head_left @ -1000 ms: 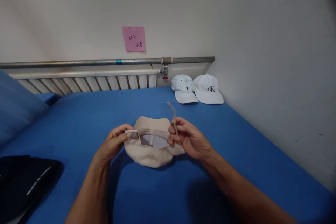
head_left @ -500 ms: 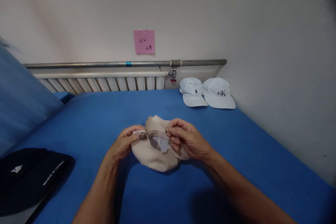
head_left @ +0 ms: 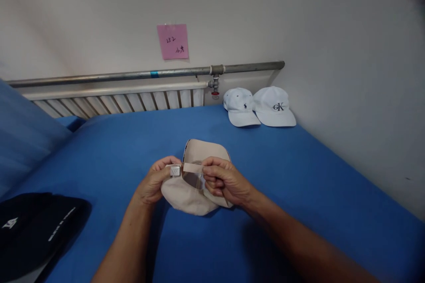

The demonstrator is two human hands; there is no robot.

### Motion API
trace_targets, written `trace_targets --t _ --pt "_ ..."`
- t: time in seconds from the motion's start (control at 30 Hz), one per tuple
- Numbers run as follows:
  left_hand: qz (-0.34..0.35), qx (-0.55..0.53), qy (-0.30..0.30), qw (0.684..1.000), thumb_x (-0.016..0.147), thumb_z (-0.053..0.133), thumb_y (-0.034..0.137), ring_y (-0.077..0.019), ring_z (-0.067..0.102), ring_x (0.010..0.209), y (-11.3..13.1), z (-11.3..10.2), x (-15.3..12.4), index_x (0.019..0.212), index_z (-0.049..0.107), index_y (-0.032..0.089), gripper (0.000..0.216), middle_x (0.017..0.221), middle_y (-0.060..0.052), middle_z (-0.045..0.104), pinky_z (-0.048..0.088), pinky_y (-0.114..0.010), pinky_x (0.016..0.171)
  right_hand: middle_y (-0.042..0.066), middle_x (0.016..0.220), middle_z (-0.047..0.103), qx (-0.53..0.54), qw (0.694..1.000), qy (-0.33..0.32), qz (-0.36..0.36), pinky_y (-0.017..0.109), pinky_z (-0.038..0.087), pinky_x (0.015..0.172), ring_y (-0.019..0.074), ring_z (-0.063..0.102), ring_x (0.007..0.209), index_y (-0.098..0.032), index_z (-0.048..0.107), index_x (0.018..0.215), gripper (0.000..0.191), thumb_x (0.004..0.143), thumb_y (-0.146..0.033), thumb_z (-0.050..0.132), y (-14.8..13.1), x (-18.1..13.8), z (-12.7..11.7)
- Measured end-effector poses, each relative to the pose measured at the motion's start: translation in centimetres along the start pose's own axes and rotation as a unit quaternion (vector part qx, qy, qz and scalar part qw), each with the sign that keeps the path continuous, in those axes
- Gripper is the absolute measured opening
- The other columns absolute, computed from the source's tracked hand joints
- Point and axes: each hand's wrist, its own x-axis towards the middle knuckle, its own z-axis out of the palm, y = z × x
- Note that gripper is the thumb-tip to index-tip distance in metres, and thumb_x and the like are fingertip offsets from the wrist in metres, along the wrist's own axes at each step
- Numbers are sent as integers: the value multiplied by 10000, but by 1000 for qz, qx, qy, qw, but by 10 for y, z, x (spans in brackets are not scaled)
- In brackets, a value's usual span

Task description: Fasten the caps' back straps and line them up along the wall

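A beige baseball cap rests on the blue sheet with its back opening toward me and its brim at the far side. My left hand is closed on the left side of that opening, thumb beside a shiny metal buckle. Between finger and thumb my right hand pinches the cap's loose back strap, whose free end points left and lies close to the buckle. I cannot tell whether the strap touches the buckle.
Two white caps, one with a small dark emblem and one with letters, sit at the far right. Dark caps lie at the near left. Behind the blue bed are a metal pipe, a radiator and a pink note.
My right hand has moved left, bringing the strap across the opening toward the buckle. The buckle's shiny face now shows, and more of the brim is visible. The view has shifted slightly.
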Motion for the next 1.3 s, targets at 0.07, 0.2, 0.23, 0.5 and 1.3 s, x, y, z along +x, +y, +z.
trace_targets --t 0.07,0.2,0.23,0.5,1.3 --pt "-1 5 9 1000 507 882 331 -62 536 437 1 1 -1 689 683 145 328 561 3 651 396 -139 432 -121 458 333 -4 1000 -5 9 147 164 360 18 208 386 -188 579 759 193 692 -258 745 1 -1 2" --pt "0 12 18 1000 493 888 355 -54 522 422 2 2 -2 696 682 144 358 545 17 632 392 -136 424 -123 441 330 -12 1000 3 20 146 146 361 14 197 384 -182 578 735 191 684 -256 747 2 -1 6" --pt "-1 13 17 1000 494 888 354 -53 518 420 2 2 -3 696 681 143 358 540 20 627 388 -135 421 -124 437 330 -12 1000 5 20 147 145 361 14 196 382 -182 577 732 195 679 -257 749 2 -1 6" --pt "-5 12 7 1000 531 872 345 -57 510 415 2 2 -3 689 670 139 329 541 9 628 376 -142 411 -119 439 364 -32 999 34 9 150 159 359 14 225 374 -178 597 751 212 654 -269 761 3 0 6" --pt "2 12 23 1000 569 828 263 -75 553 470 5 8 -5 774 676 167 272 608 17 654 406 -158 456 -103 471 419 -135 984 113 -29 159 201 329 23 291 347 -187 603 764 187 692 -327 703 9 0 9"
